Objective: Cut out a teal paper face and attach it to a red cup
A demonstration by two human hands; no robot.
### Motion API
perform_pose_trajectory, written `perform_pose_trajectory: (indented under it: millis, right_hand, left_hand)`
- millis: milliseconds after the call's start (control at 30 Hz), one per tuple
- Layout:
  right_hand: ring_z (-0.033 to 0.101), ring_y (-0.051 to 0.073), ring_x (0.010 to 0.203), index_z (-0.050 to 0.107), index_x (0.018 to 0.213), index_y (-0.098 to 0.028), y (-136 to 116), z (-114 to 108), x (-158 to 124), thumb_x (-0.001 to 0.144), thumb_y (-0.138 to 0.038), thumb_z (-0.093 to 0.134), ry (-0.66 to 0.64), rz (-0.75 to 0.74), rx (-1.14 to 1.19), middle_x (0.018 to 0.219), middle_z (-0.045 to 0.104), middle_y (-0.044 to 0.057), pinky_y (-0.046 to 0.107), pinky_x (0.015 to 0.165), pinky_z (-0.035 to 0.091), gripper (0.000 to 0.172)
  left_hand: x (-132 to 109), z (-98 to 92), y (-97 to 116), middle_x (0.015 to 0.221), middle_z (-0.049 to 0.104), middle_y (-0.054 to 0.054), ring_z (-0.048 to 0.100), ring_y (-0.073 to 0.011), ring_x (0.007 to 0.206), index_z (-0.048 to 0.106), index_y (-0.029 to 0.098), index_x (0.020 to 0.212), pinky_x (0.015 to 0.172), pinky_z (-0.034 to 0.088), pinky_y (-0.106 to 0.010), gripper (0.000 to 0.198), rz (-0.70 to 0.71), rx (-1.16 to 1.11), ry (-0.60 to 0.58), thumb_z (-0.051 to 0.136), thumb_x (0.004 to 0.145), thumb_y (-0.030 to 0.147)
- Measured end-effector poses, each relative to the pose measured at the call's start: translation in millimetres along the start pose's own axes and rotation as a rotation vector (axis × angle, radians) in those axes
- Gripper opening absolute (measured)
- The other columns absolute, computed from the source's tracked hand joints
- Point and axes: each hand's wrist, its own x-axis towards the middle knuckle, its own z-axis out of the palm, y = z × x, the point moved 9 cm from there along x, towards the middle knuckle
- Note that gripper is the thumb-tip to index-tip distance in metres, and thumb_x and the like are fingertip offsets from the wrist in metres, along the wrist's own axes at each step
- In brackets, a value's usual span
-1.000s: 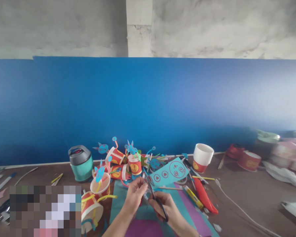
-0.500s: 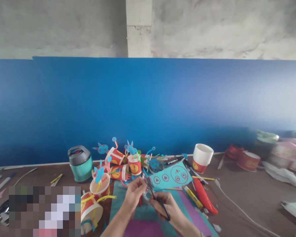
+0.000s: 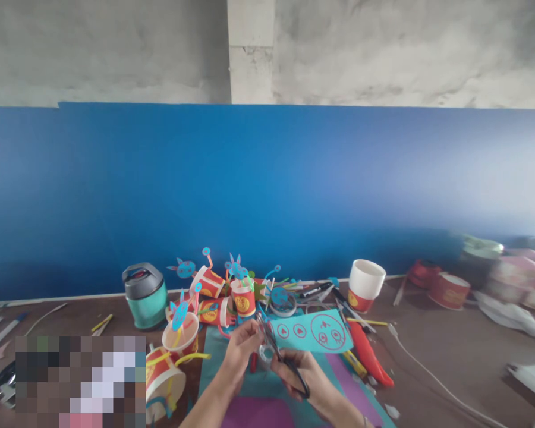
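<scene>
My right hand (image 3: pixel 294 368) is closed around the black handles of a pair of scissors (image 3: pixel 274 348), blades pointing up and left. Left of the blades, my left hand (image 3: pixel 245 345) pinches the left end of a blue paper strip (image 3: pixel 310 330); the fingertips partly hide the grip. Two small circles and a larger round face are drawn on the strip in red. It stretches to the right behind the blades. A roll of clear tape (image 3: pixel 266 353) lies below, between my hands.
Decorated red paper cups (image 3: pixel 243 299) with blue cut-out faces and straws crowd the left. A teal flask (image 3: pixel 146 300) stands behind them. On the right are stacked white cups (image 3: pixel 366 282), a red curved object (image 3: pixel 369 353) and a yellow cutter (image 3: pixel 354 361). Blue and purple sheets (image 3: pixel 258 410) lie underneath.
The strip's right end has swung down and a little right, now covering part of the yellow cutter. The scissors have shifted slightly; both hands stay nearly in place.
</scene>
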Motion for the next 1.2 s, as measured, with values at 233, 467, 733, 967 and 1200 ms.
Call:
perform_pose_trajectory:
  millis: [233,467,733,967,1200]
  right_hand:
    - [0.028,0.002,0.03,0.057,0.068,-0.015,5.8,-1.5,0.5,0.065,-0.059,0.066,-0.009,0.016,-0.018,0.04,0.04,-0.01,0.018,0.032,0.017,0.045]
    - [0.029,0.002,0.033,0.057,0.072,-0.015,13.4,-3.4,0.1,0.072,-0.044,0.066,-0.044,0.045,-0.007,0.044,0.041,-0.009,0.016,0.033,0.018,0.03]
    - [0.03,0.003,0.029,0.056,0.068,-0.015,4.9,-2.0,-0.3,0.07,-0.045,0.066,-0.096,0.011,-0.095,0.039,0.038,-0.01,0.015,0.029,0.019,0.032]
    - [0.041,0.009,0.048,0.06,0.077,-0.015,-11.5,-13.2,-1.2,0.073,-0.039,0.065,0.14,-0.248,-0.199,0.054,0.049,-0.005,0.021,0.045,0.034,0.025]
    - [0.053,0.016,0.071,0.061,0.09,-0.019,-39.4,-15.2,-14.3,0.078,-0.035,0.062,0.219,-0.404,-0.28,0.08,0.062,0.002,0.023,0.06,0.041,0.021]
  left_hand:
    - [-7.2,3.4,1.6,0.054,0.049,0.005,0.046,-0.0092,0.052,0.049,0.017,0.058,0.054,0.034,-0.022,0.03,-0.093,-0.075,0.053,0.075,0.058,0.031]
    - [-6.8,4.3,-0.7,0.053,0.049,0.005,0.047,-0.0091,0.05,0.051,0.017,0.057,0.052,0.036,-0.021,0.026,-0.134,-0.11,0.035,0.074,0.053,0.028]
    - [-14.1,9.9,3.5,0.052,0.049,0.005,0.045,-0.0079,0.049,0.051,0.017,0.058,0.051,0.033,-0.019,0.019,-0.149,-0.122,-0.008,0.069,0.059,0.022]
    - [-14.2,13.2,8.7,0.06,0.052,0.003,0.046,-0.0097,0.055,0.049,0.017,0.057,0.054,0.035,-0.021,0.015,-0.029,-0.217,0.028,0.063,0.061,0.021]
    - [-17.2,22.5,4.2,0.056,0.052,0.004,0.046,-0.0109,0.056,0.05,0.018,0.06,0.056,0.035,-0.022,0.016,-0.077,-0.298,0.003,0.065,0.064,0.022]
